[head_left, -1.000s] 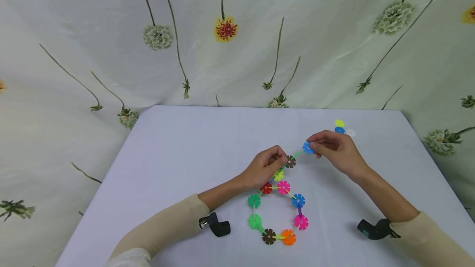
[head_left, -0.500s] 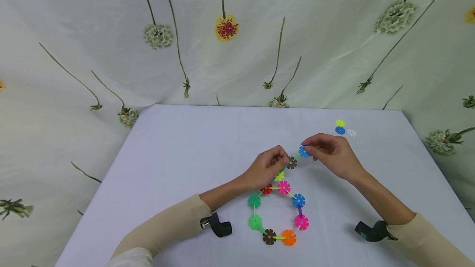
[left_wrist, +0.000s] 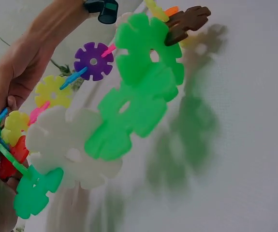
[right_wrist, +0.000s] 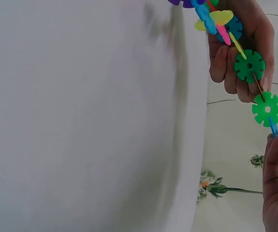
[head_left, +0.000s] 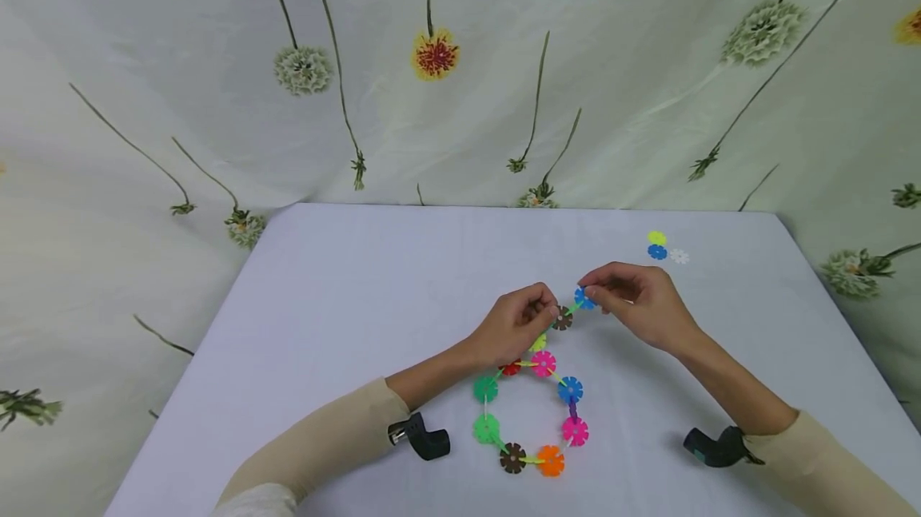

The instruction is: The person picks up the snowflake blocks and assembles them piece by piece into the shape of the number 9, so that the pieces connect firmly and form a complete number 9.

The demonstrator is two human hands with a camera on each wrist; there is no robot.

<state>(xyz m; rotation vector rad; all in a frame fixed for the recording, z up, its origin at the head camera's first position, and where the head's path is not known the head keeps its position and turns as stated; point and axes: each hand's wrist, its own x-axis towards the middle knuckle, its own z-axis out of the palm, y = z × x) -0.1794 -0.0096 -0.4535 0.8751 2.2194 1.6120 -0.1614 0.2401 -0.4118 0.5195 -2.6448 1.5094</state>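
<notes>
My left hand (head_left: pixel 514 325) grips a chain of slotted plastic snowflake discs beside its brown disc (head_left: pixel 563 318). Between thumb and forefinger, my right hand (head_left: pixel 640 301) pinches a blue disc (head_left: pixel 584 298) at the chain's upper end. A light green disc (right_wrist: pixel 267 109) links the brown and blue ones, and the blue disc (right_wrist: pixel 273 126) shows edge-on at its slot in the right wrist view. Below the left hand the chain meets a ring of coloured discs, including a pink disc (head_left: pixel 543 363) and an orange disc (head_left: pixel 551 461). Fingers hide part of the chain.
Loose yellow (head_left: pixel 657 238), blue (head_left: pixel 657 252) and white discs (head_left: pixel 679 256) lie near the back right of the white table (head_left: pixel 360 277). Behind the table hangs a flower-printed cloth (head_left: pixel 460 125). Each wrist carries a black camera (head_left: pixel 424 437).
My right hand has come left and slightly down with the blue disc, bringing it against the green disc. The left hand keeps its grip in nearly the same place.
</notes>
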